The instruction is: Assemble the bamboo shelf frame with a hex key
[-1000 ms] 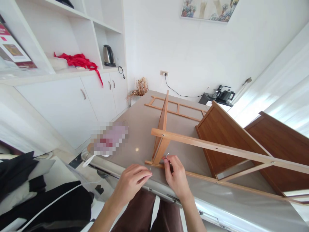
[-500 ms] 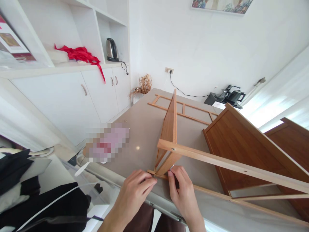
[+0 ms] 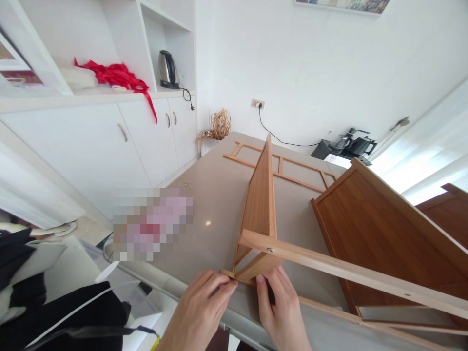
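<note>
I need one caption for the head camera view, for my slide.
Left hand and right hand near the lower rail of a wooden frame on a grey table.

I can pass over the table (image 3: 215,204) left of the panel (image 3: 260,195). The rail (image 3: 329,266) obstructs me beyond my right hand (image 3: 280,307).

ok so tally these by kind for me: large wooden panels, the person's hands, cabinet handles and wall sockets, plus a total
Large wooden panels: 3
Hands: 2 (left hand, right hand)
Cabinet handles: 3
Wall sockets: 1
Total: 9
</note>
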{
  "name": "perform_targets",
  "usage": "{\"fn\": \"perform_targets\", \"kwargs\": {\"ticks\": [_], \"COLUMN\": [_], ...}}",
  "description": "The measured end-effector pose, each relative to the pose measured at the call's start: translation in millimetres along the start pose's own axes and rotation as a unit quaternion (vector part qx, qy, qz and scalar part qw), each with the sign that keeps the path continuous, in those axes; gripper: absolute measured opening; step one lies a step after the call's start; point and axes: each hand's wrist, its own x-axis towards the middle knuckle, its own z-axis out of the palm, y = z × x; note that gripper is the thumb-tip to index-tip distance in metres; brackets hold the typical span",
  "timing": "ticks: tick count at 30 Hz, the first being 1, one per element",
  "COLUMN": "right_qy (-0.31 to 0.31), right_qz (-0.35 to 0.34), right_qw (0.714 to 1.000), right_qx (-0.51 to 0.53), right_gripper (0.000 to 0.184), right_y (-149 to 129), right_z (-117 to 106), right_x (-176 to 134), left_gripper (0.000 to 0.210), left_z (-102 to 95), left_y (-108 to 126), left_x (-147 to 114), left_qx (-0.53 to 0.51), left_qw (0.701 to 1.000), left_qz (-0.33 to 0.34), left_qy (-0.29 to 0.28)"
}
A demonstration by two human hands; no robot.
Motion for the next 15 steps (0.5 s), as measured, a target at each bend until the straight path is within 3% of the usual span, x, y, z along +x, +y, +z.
{"fn": "perform_targets", "kwargs": {"ticks": [4, 7, 9, 12, 15], "right_qy": [0.003, 0.002, 0.000, 0.003, -0.002], "right_qz": [0.004, 0.004, 0.002, -0.006, -0.009], "right_qw": [1.000, 1.000, 1.000, 0.999, 0.999], "right_qx": [-0.018, -0.023, -0.027, -0.037, -0.044], "right_gripper": [0.018, 0.018, 0.018, 0.018, 0.019], "right_y": [1, 2, 2, 3, 2], "right_z": [0, 1, 1, 1, 1], "right_x": [-2, -4, -4, -3, -1], "left_gripper": [0.015, 0.005, 0.011, 0.029, 0.025], "left_z": [-0.7, -2.0, -3.6, -6.6, -9.6], "left_y": [-3, -6, -10, -17, -22], "left_x": [-2, -3, -2, 4, 11], "left_qx": [0.010, 0.010, 0.012, 0.009, -0.010], "left_qw": [1.000, 0.998, 0.995, 0.996, 0.996], "left_qz": [-0.006, -0.056, -0.087, -0.083, -0.066], "left_qy": [0.010, 0.035, 0.042, -0.005, -0.065]}}
